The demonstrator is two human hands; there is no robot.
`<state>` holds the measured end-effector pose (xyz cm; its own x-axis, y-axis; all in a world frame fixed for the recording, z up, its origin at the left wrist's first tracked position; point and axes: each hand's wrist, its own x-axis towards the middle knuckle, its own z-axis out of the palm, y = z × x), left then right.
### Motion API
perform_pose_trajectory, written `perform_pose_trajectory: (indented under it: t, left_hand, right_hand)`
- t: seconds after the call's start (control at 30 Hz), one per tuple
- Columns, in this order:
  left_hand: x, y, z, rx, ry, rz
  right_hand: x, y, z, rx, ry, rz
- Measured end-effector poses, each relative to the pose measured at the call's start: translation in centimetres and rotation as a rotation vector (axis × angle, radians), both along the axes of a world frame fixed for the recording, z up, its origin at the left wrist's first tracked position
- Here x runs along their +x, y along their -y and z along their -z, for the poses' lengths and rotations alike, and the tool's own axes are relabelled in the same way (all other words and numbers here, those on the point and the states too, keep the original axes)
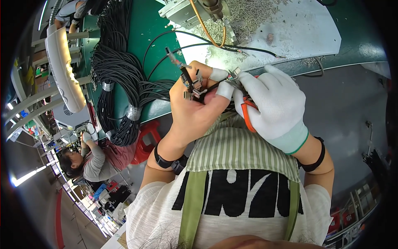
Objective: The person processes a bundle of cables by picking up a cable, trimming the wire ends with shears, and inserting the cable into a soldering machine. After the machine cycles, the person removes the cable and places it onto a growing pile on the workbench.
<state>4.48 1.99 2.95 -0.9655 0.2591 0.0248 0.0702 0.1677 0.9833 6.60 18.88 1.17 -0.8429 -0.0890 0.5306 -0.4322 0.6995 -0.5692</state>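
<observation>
My left hand (191, 110), bare but for white covers on the thumb and a fingertip, is closed around several black cables (186, 77) with metal connectors (190, 95) at their ends. Between its covered fingertips sits a small metal connector with thin coloured wires (233, 74). My right hand (277, 106), in a white glove, grips a hand tool with orange handles (247, 115), perhaps pliers or cutters. The tool's jaws meet the small connector, partly hidden by the fingers.
Thick bundles of black cable (124, 70) lie on the green table (151, 45) at left. A machine (182, 15) stands on a white sheet (306, 29) strewn with small metal bits. A lit lamp (64, 68) and a red stool (147, 143) are at left, near another seated person (103, 164).
</observation>
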Motion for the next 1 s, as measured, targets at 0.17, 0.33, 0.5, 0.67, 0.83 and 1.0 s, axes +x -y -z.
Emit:
perform_pose_trajectory:
  t: [0.17,0.33,0.5,0.67,0.83,1.0]
  left_hand:
    - [-0.5,0.2,-0.2,0.118,0.252,0.0]
    - [-0.8,1.2,1.2,0.142,0.47,0.039]
    - [-4.1,4.6,2.9,0.29,0.737,-0.061]
    - [-8.1,1.8,3.4,0.289,0.604,-0.003]
    - [-10.4,1.1,4.4,0.17,0.473,0.019]
    - [-11.1,1.0,4.2,-0.022,0.408,0.075]
  right_hand:
    - [0.3,-0.3,0.2,-0.323,0.42,-0.25]
    - [1.0,0.0,1.9,-0.545,0.677,-0.415]
    - [0.1,-2.3,2.3,-0.531,0.729,-0.154]
    - [-6.1,-3.6,0.8,-0.691,0.863,-0.192]
    - [-11.3,-3.1,3.6,-0.441,0.456,-0.442]
    - [-11.9,-3.4,2.4,-0.686,1.025,-0.348]
